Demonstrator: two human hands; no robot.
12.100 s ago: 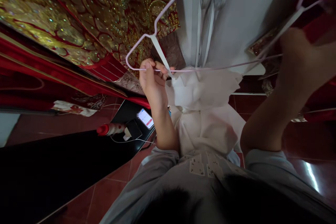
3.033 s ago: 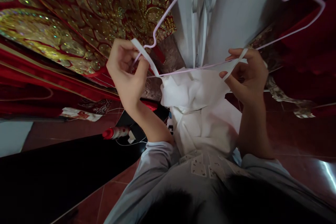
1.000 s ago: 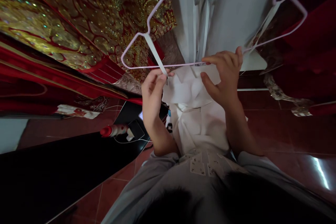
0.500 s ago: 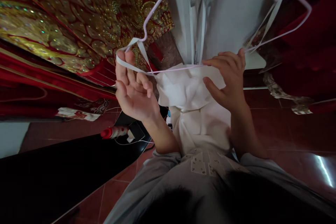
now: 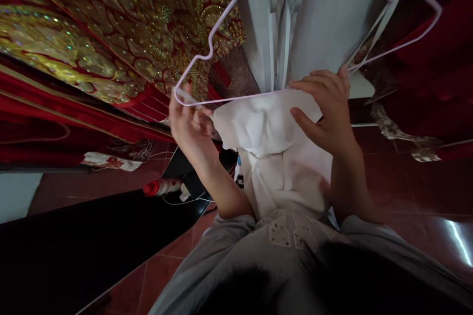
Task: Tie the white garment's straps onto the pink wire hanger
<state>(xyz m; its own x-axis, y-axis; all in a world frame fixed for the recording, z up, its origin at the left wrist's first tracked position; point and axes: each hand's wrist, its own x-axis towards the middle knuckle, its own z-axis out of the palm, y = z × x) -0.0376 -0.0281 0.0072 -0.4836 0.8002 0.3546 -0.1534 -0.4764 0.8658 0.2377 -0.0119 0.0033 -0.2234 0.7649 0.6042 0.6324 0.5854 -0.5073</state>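
Observation:
A pale pink hanger stretches across in front of me. Below its lower bar lies a white strapped garment. My left hand is at the hanger's left corner, its fingers curled and slightly blurred around a thin white strap; exactly how they grip it is hard to see. My right hand rests its outstretched fingers along the lower bar, with the thumb held apart. Another white strap loops over the hanger's right end.
Red and gold sequined garments hang on the left, with dark red cloth on the right. A pale panel with metal bars stands behind. On a black tabletop lie a red-capped bottle and a cable.
My left hand has drawn inward and turned, and the left strap has come off the hanger's left shoulder, leaving that corner bare. My right hand has shifted slightly right.

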